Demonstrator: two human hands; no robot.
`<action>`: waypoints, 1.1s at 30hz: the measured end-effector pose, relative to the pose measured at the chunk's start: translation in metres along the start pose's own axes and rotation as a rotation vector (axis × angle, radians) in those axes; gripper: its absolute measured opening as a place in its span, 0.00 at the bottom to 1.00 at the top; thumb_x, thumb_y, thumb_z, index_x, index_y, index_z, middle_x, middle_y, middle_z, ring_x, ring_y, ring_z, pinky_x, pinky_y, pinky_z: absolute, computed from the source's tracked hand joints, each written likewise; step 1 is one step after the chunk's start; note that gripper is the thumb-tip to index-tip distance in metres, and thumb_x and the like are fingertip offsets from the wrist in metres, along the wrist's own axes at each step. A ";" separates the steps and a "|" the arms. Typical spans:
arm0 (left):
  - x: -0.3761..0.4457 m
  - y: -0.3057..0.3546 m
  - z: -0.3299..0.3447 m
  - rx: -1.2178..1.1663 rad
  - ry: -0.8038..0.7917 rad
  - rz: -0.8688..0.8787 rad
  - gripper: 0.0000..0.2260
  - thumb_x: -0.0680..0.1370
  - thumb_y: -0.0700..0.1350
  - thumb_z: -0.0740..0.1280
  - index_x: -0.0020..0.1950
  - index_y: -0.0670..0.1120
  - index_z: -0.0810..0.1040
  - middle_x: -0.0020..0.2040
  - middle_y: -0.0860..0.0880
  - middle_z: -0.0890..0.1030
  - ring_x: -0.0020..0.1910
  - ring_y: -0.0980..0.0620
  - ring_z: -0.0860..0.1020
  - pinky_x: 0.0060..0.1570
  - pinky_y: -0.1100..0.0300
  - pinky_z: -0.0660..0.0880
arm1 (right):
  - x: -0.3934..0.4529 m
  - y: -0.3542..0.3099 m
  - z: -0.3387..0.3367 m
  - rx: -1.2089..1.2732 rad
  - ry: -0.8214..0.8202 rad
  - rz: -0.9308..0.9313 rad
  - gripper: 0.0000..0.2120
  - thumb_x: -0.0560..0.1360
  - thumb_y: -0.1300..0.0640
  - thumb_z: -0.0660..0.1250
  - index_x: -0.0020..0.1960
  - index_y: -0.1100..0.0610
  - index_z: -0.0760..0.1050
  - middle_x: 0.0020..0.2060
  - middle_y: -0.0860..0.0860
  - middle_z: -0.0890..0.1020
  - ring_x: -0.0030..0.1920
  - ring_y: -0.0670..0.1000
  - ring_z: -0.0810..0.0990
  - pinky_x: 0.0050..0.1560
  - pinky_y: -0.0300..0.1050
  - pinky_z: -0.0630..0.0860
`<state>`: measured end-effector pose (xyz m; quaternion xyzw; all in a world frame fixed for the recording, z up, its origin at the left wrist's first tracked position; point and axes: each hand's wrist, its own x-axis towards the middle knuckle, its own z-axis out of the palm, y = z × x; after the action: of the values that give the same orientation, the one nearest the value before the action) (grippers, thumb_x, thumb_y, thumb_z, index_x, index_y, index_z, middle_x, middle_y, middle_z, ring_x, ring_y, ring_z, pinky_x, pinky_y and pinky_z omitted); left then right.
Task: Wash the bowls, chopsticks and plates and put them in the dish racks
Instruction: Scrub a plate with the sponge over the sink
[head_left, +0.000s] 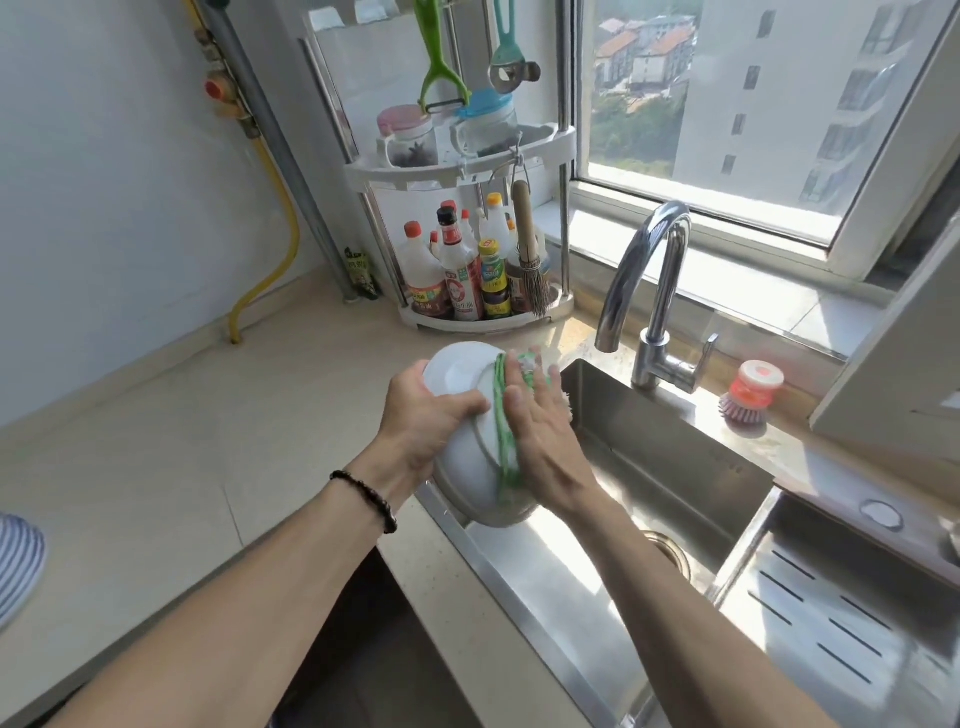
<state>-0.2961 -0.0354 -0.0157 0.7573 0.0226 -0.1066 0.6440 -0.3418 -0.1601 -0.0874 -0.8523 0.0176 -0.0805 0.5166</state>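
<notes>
White bowl (470, 415) sits tilted over the sink's (675, 452) left edge; I see my left hand (426, 421) gripping its rim while my right hand (540, 436), fingers straight, presses a green cloth (503, 441) against it.

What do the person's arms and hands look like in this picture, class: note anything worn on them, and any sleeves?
Both forearms are bare, with no sleeves in view and no gloves. The left hand has a bracelet of small dark round beads at its wrist. The right hand and its wrist carry nothing; no rings show.
</notes>
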 end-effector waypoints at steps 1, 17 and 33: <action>0.000 0.001 0.000 -0.030 0.011 -0.003 0.16 0.69 0.29 0.74 0.52 0.43 0.78 0.51 0.41 0.83 0.46 0.45 0.83 0.41 0.54 0.81 | -0.003 -0.005 0.002 -0.019 -0.014 -0.032 0.45 0.67 0.21 0.29 0.79 0.40 0.41 0.80 0.43 0.37 0.78 0.45 0.31 0.77 0.46 0.33; 0.000 0.007 0.017 -0.196 0.405 0.021 0.18 0.70 0.35 0.74 0.56 0.43 0.75 0.46 0.48 0.80 0.38 0.55 0.79 0.28 0.65 0.75 | -0.020 -0.002 0.017 0.074 0.096 0.043 0.28 0.82 0.39 0.44 0.79 0.43 0.60 0.80 0.48 0.54 0.80 0.50 0.48 0.80 0.57 0.49; -0.019 -0.005 -0.005 0.006 -0.082 -0.009 0.22 0.68 0.27 0.73 0.56 0.47 0.77 0.53 0.42 0.83 0.53 0.43 0.82 0.52 0.47 0.81 | 0.011 0.025 -0.004 0.387 0.277 0.373 0.22 0.82 0.41 0.43 0.52 0.48 0.73 0.59 0.55 0.78 0.61 0.57 0.74 0.65 0.58 0.69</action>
<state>-0.3151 -0.0275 -0.0160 0.7541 -0.0008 -0.1402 0.6416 -0.3305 -0.1764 -0.1060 -0.7010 0.2285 -0.1018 0.6679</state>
